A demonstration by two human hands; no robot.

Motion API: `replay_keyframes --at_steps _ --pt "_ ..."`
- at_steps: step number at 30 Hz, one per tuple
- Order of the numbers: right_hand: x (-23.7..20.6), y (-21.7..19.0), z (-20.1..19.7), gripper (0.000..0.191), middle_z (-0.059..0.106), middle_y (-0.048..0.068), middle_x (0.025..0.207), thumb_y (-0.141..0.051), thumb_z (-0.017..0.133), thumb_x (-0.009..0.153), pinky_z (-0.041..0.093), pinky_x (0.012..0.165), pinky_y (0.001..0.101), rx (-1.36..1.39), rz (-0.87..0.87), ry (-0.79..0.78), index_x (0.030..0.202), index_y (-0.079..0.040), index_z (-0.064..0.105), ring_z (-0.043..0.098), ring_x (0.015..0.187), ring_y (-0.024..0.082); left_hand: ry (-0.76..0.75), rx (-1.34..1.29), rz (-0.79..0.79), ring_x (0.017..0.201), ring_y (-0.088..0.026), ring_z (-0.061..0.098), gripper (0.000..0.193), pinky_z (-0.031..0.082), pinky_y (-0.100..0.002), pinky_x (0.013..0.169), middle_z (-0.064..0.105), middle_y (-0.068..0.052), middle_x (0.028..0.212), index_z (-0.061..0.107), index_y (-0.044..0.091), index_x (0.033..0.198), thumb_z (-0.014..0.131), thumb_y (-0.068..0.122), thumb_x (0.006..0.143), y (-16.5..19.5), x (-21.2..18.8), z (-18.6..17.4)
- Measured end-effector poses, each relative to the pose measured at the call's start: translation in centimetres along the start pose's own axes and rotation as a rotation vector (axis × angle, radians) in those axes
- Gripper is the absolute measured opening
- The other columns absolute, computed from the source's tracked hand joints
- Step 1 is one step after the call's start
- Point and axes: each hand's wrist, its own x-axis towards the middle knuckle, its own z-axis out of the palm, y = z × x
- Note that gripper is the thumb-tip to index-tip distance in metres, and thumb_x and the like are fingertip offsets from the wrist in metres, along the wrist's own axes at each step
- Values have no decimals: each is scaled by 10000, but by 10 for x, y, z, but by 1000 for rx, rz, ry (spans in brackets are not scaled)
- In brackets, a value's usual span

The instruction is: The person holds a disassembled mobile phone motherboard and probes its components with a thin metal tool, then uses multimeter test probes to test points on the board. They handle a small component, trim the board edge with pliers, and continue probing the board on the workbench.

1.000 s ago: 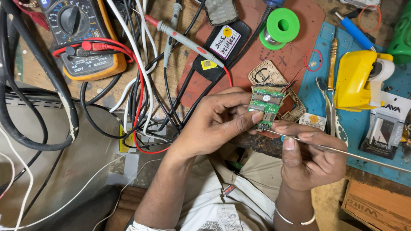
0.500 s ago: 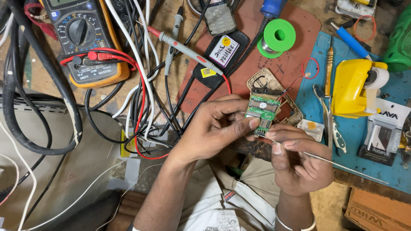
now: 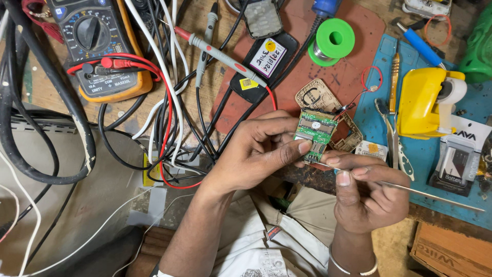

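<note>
Circuit board point(image 3: 313, 132), green, sits pinched in our left hand point(image 3: 256, 154); our right hand point(image 3: 366, 192) pinches a thin metal probe point(image 3: 435, 196) just below it. We steady both wrists against the bench point(image 3: 328, 177).

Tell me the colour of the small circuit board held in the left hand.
Green, with silver metal parts; the circuit board shows best in the head view, pinched in the left hand.

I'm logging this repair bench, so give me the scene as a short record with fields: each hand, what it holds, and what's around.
left hand: pinches a small green circuit board
right hand: holds a thin metal tool, tip at the board's lower edge
behind board: tan plastic frame on reddish mat
upper left: orange multimeter, red probe
right: yellow tape dispenser, green solder spool
</note>
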Motion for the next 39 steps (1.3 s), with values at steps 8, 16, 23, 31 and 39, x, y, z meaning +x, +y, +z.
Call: replay_keyframes --at_steps 8,16,23,31,39 --pt "5 3 0 195 696 216 968 14 672 1053 646 964 482 -12 -30 -67 1142 -43 509 739 927 252 26 32 16 748 -6 473 267 389 -202 689 532 41 867 724 -45 1250 729 121 1041 -1 2 0" --pt "5 0 7 176 700 212 975 19 656 1024 647 959 497 -42 -49 -69 1102 -34 508 742 921 249 2 -190 -47 887 -52 651 294 620 -233 784 668 -21 1036 690 -51 1273 694 140 1049 -2 2 -2" --pt "2 0 9 181 696 244 997 17 671 1059 655 961 505 -92 -101 -71 1118 -20 504 745 948 271 -13 -218 -71 883 -55 654 281 607 -232 782 700 -38 1035 688 -60 1279 687 118 1061 -2 1 -2" --pt "7 -1 10 194 690 235 945 -2 685 975 669 940 528 -162 -123 -68 1028 -12 499 747 912 299 -1 -169 -64 842 -38 627 267 591 -216 754 652 -3 974 706 -60 1243 699 122 1048 0 2 -1" --pt "5 -2 9 186 693 225 1019 5 671 1026 674 922 470 -85 -104 -36 1083 -30 497 755 927 271 -3 -150 -55 826 -28 603 295 595 -212 749 623 3 976 696 -53 1274 700 119 1035 2 1 0"
